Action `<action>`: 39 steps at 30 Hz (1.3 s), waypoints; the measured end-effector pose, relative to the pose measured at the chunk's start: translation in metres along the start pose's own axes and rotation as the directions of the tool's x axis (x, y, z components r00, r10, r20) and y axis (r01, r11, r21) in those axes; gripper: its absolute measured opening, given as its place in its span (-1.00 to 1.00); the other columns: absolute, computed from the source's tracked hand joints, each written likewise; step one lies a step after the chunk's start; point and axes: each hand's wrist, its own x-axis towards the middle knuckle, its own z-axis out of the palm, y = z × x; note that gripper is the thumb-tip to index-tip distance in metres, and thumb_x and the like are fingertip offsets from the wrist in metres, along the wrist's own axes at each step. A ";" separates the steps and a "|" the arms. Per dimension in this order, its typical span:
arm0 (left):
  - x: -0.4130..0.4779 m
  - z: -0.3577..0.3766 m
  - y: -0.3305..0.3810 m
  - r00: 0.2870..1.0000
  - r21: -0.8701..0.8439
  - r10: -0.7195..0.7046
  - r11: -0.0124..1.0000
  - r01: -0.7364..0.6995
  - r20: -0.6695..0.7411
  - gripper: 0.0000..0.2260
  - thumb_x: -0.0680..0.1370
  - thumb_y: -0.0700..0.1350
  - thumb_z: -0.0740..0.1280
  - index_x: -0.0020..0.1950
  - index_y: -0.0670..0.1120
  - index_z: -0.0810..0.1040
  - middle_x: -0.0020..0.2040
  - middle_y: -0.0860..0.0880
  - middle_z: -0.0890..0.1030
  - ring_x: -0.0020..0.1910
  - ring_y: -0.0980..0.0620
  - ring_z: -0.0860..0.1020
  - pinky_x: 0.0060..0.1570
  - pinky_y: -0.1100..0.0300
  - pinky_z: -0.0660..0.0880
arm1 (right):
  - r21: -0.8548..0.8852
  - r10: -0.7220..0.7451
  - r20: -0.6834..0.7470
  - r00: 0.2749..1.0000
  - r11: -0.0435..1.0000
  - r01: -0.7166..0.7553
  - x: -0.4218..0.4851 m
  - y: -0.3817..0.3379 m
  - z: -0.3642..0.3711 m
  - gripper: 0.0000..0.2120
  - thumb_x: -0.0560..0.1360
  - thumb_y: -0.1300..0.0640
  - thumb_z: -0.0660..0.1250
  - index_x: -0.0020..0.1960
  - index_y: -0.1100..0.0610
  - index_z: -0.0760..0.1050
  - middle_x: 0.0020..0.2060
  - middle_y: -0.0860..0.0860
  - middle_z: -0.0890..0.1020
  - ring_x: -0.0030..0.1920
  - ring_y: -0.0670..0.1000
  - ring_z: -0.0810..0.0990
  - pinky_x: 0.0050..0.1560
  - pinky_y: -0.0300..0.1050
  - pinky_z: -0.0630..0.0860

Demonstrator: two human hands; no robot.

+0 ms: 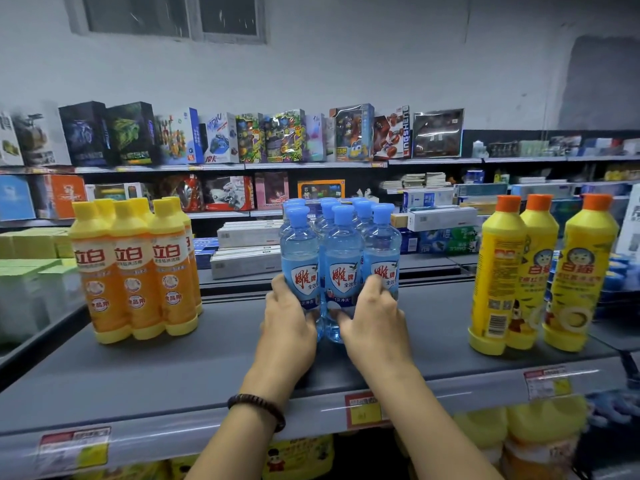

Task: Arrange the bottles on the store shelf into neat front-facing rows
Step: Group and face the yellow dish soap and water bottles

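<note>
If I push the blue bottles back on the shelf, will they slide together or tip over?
The blue bottles are tall and narrow, so a high push would probably tip them; the left hand and right hand grip low, likely safer. They look full, so probably heavy for their size. The smooth shelf should let them slide.

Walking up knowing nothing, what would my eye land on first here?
First, the cluster of clear blue bottles with blue caps at the middle of the grey metal shelf, gripped from either side by the left hand and the right hand. Next, the orange bottles with yellow caps standing at the shelf's left, and the yellow bottles with orange caps at its right.
</note>
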 end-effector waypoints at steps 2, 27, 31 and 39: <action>0.002 0.001 0.001 1.000 0.000 -0.009 1.000 0.009 0.003 -0.47 0.60 -0.18 0.46 0.46 -0.01 0.26 0.28 -0.08 0.50 0.23 -0.16 0.58 0.27 -0.16 0.59 | -0.018 -0.007 0.001 1.000 1.000 0.007 0.001 -0.001 0.000 -0.42 0.54 -0.05 0.54 0.34 0.17 0.31 0.23 0.15 0.63 0.23 0.24 0.67 0.14 0.12 0.65; 0.017 0.006 -0.002 0.996 -0.178 0.000 0.984 0.016 0.089 -0.12 0.55 -0.06 0.56 0.63 0.08 -0.01 0.50 -0.05 0.37 0.47 -0.04 0.43 0.50 0.01 0.41 | 0.197 0.202 -0.032 0.979 0.962 -0.192 0.021 0.035 -0.022 -0.24 0.59 -0.01 0.50 0.64 0.08 0.17 0.47 0.12 0.48 0.37 0.16 0.54 0.23 0.05 0.54; 0.019 0.011 -0.001 0.996 -0.175 -0.004 0.984 0.020 0.090 -0.33 0.63 -0.19 0.38 0.54 0.13 0.02 0.41 -0.08 0.42 0.33 -0.04 0.52 0.36 0.00 0.53 | 0.230 0.151 -0.001 0.989 0.962 -0.147 0.026 0.038 -0.018 -0.53 0.62 0.06 0.47 0.46 0.02 0.39 0.22 0.05 0.68 0.14 0.10 0.65 0.10 -0.02 0.61; 0.017 0.011 0.003 0.996 -0.130 -0.013 0.991 0.024 0.085 -0.32 0.60 -0.25 0.32 0.54 0.14 0.00 0.37 -0.07 0.41 0.23 -0.09 0.58 0.30 -0.20 0.62 | 0.225 0.134 0.007 0.991 0.965 -0.132 0.028 0.039 -0.016 -0.50 0.64 0.07 0.44 0.52 0.01 0.36 0.23 0.07 0.68 0.20 0.14 0.66 0.19 0.04 0.62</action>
